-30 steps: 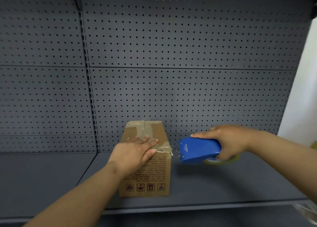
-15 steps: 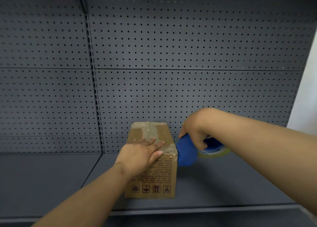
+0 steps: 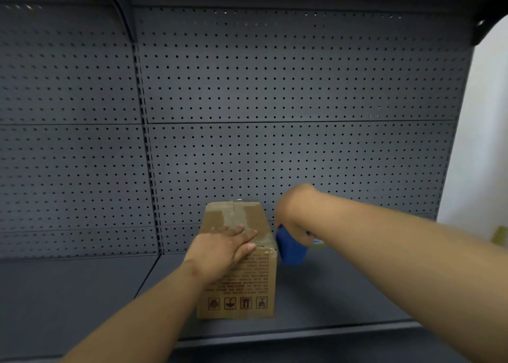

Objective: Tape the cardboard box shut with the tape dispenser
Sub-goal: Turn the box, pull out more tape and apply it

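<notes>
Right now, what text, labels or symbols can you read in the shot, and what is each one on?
No wording can be quoted.
Cardboard box front face: several lines of dark red print, too blurred to read.
Same face, bottom: a row of four handling pictograms, details unclear.
Tape dispenser, blue, in the right hand: no marking visible.
Left hand covers part of the box top.

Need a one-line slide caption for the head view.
Left hand presses the taped cardboard box top on a shelf while right hand holds the blue tape dispenser beside it.
</notes>
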`<state>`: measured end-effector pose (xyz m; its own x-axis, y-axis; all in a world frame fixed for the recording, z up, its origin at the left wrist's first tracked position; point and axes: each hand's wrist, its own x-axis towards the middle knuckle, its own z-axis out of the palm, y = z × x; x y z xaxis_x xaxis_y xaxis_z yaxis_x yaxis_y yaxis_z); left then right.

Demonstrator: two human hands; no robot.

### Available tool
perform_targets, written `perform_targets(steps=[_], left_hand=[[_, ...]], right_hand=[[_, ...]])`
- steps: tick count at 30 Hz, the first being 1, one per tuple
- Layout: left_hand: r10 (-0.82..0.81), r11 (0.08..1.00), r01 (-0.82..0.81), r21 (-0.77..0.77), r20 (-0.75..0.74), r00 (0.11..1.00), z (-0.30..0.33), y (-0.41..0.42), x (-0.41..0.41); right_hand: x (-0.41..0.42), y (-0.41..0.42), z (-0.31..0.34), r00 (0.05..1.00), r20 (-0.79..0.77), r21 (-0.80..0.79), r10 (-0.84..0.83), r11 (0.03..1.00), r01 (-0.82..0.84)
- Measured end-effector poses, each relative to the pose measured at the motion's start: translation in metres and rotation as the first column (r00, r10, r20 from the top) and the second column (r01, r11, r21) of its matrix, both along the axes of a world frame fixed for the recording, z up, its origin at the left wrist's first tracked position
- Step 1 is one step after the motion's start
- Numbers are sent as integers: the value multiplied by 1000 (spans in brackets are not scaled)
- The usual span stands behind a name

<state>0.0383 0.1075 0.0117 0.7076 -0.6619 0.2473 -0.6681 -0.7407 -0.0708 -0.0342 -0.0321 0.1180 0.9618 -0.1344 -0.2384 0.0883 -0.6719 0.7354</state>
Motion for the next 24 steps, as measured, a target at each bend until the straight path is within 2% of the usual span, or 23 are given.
perform_targets(steps=[2,4,6,10,13,16,19,20,22,24], left_hand=[[-6,1000,6,14,0,1000,-2,3,-3],[-7,1000,7,5,7,1000,-4,7,-2],[-29,1000,29,1,3,1000,-1,7,0],[-74,997,74,22,-19,997,1,17,8],[-166,985,170,27,-108,980,3,34,16],[-228,971,237,17,-215,950,17,44,22],[-155,983,173,53,-248,956,34,42,11],[-94,993,108,36,-277,956,39,36,1],[53,991,-95,-93,-378,924,47,13,-23],[152,960,-226,-163,-370,917,49,-21,-39]], right_hand=[[-3,-2,-35,997,-79,25,4,1000,-2],[3,-6,-70,977,-202,57,-70,995,83],[15,-17,-79,970,-203,71,-135,986,152],[28,-44,-53,982,-11,160,-189,969,189],[24,-60,-29,962,161,331,-219,931,156],[17,-73,-20,921,325,389,-216,918,78],[10,-84,-14,871,451,398,-196,917,0],[8,-86,-14,855,481,400,-193,916,-19],[5,-89,-12,826,535,399,-180,915,-59],[3,-90,-12,791,591,399,-157,909,-118]])
